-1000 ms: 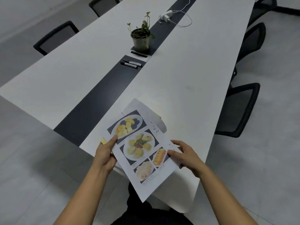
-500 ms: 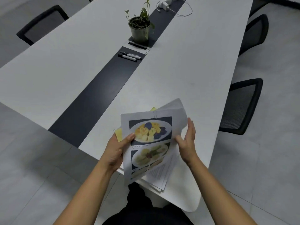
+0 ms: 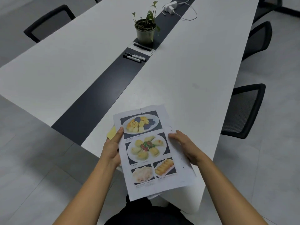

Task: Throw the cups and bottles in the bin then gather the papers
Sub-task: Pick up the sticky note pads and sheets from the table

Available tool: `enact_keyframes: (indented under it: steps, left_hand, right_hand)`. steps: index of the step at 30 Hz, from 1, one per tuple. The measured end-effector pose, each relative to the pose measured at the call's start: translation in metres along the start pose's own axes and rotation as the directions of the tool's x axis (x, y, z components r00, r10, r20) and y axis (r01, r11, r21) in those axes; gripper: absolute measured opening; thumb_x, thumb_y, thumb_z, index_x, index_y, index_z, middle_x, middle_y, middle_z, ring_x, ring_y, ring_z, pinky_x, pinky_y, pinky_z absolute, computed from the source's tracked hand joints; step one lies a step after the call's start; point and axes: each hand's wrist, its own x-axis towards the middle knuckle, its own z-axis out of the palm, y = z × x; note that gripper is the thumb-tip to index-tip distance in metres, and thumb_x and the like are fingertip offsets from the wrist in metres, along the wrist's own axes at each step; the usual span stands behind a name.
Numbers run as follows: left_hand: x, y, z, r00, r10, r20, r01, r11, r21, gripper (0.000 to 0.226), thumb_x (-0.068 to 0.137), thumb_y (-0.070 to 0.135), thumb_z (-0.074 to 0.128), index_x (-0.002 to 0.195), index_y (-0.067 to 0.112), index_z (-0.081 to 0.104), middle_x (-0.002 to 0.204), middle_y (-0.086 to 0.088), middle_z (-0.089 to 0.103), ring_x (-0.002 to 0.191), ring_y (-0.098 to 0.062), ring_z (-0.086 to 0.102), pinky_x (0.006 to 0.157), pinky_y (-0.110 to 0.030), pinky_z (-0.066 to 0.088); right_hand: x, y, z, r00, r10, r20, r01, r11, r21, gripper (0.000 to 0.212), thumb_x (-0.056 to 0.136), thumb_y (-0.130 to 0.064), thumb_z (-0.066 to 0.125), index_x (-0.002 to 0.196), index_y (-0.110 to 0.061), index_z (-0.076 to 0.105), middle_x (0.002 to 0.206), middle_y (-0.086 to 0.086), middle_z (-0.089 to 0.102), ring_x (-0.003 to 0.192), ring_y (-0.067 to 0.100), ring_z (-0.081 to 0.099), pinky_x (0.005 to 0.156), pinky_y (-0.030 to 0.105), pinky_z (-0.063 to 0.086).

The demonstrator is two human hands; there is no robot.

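Observation:
A stack of papers (image 3: pixel 149 153) hangs over the near end of the long white table (image 3: pixel 186 75). Its top sheet shows several photos of plated food and carries a paper clip at its upper edge. A yellow sticky note (image 3: pixel 111 133) pokes out on the left. My left hand (image 3: pixel 112 148) grips the stack's left edge, thumb on top. My right hand (image 3: pixel 184 143) holds the right edge, fingers curled over the sheets. No cups, bottles or bin are in view.
Down the table's dark middle strip lie two markers (image 3: pixel 134 57), a potted plant (image 3: pixel 145 30) and a white charger with its cable (image 3: pixel 170 7). Black mesh chairs (image 3: pixel 243 111) line the right side; another chair (image 3: pixel 48 21) stands at the left.
The stack, tilted and fanned out half a second ago, now lies flatter and squared up. My right hand has shifted from the upper right edge to grip the right side.

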Motion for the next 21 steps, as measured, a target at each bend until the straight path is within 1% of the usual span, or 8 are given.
enact_keyframes:
  steps: [2, 5, 7, 10, 13, 15, 17, 21]
  left_hand:
    - [0.001, -0.009, 0.002, 1.0, 0.0, -0.03, -0.001, 1.0, -0.008, 0.047, 0.089, 0.024, 0.072, 0.131, 0.008, 0.062, 0.13, -0.024, 0.061, 0.119, -0.044, 0.059, 0.096, -0.068, 0.044]
    - [0.001, -0.021, -0.002, 0.993, 0.02, -0.118, -0.021, 1.0, -0.011, 0.046, 0.085, 0.018, 0.075, 0.128, 0.008, 0.063, 0.121, -0.024, 0.067, 0.111, -0.044, 0.064, 0.09, -0.068, 0.048]
    - [0.002, -0.03, -0.01, 0.981, 0.053, -0.189, -0.053, 0.999, 0.001, 0.045, 0.082, 0.016, 0.078, 0.125, 0.011, 0.065, 0.115, -0.022, 0.07, 0.104, -0.043, 0.067, 0.086, -0.068, 0.05]
    - [0.006, -0.041, -0.025, 0.937, 0.09, -0.336, -0.092, 0.996, 0.01, 0.035, 0.086, 0.02, 0.076, 0.119, 0.016, 0.065, 0.107, -0.015, 0.073, 0.095, -0.036, 0.071, 0.082, -0.059, 0.056]
    - [0.01, -0.041, -0.04, 0.847, 0.216, -0.486, -0.169, 0.976, 0.139, 0.021, 0.094, 0.02, 0.066, 0.114, 0.02, 0.06, 0.106, -0.004, 0.07, 0.087, -0.02, 0.068, 0.077, -0.043, 0.06]
    - [0.01, -0.035, -0.051, 0.81, 0.33, -0.484, -0.22, 0.937, 0.272, 0.011, 0.097, 0.013, 0.059, 0.105, 0.018, 0.055, 0.103, -0.002, 0.066, 0.084, -0.017, 0.065, 0.072, -0.04, 0.061]
    - [0.011, -0.027, -0.061, 0.789, 0.407, -0.46, -0.233, 0.891, 0.389, 0.01, 0.097, 0.009, 0.056, 0.103, 0.017, 0.052, 0.098, 0.002, 0.062, 0.087, -0.018, 0.063, 0.076, -0.042, 0.06]
    - [0.015, -0.014, -0.082, 0.756, 0.458, -0.468, -0.222, 0.852, 0.475, 0.007, 0.097, 0.01, 0.056, 0.1, 0.016, 0.052, 0.094, 0.003, 0.06, 0.085, -0.017, 0.062, 0.079, -0.043, 0.059]
  right_hand:
    - [0.0, 0.006, 0.006, 1.0, 0.016, 0.026, -0.015, 0.999, -0.03, 0.025, 0.096, -0.031, 0.055, 0.117, -0.021, 0.064, 0.109, 0.006, 0.075, 0.096, 0.029, 0.073, 0.085, 0.042, 0.059]
    - [0.011, 0.017, -0.001, 0.993, 0.077, -0.093, -0.091, 0.983, -0.159, 0.044, 0.079, -0.044, 0.068, 0.117, -0.023, 0.06, 0.111, 0.005, 0.073, 0.093, 0.026, 0.073, 0.088, 0.049, 0.058]
    - [0.017, 0.023, -0.011, 0.985, 0.122, -0.124, -0.155, 0.939, -0.306, 0.055, 0.071, -0.051, 0.072, 0.117, -0.025, 0.057, 0.111, 0.001, 0.07, 0.093, 0.023, 0.072, 0.087, 0.047, 0.058]
    - [0.026, 0.027, -0.015, 0.989, 0.093, -0.115, -0.135, 0.882, -0.451, 0.038, 0.084, -0.04, 0.068, 0.118, -0.026, 0.057, 0.114, -0.001, 0.068, 0.097, 0.021, 0.069, 0.089, 0.043, 0.056]
    - [0.048, 0.024, -0.011, 0.995, -0.008, -0.097, -0.05, 0.812, -0.582, 0.03, 0.094, -0.03, 0.06, 0.123, -0.025, 0.056, 0.121, 0.001, 0.065, 0.102, 0.021, 0.062, 0.086, 0.035, 0.05]
    - [0.068, 0.019, -0.004, 0.995, -0.048, -0.085, -0.021, 0.747, -0.665, 0.034, 0.096, -0.031, 0.055, 0.13, -0.025, 0.054, 0.127, 0.002, 0.063, 0.108, 0.023, 0.06, 0.088, 0.034, 0.046]
    - [0.087, 0.014, 0.005, 0.996, -0.078, -0.054, 0.016, 0.697, -0.717, 0.037, 0.1, -0.031, 0.05, 0.136, -0.023, 0.05, 0.132, 0.005, 0.061, 0.113, 0.026, 0.058, 0.09, 0.035, 0.045]
    - [0.119, 0.006, 0.026, 0.998, -0.069, 0.008, 0.046, 0.569, -0.821, 0.041, 0.103, -0.027, 0.041, 0.143, -0.019, 0.044, 0.133, 0.013, 0.06, 0.114, 0.031, 0.057, 0.087, 0.035, 0.044]
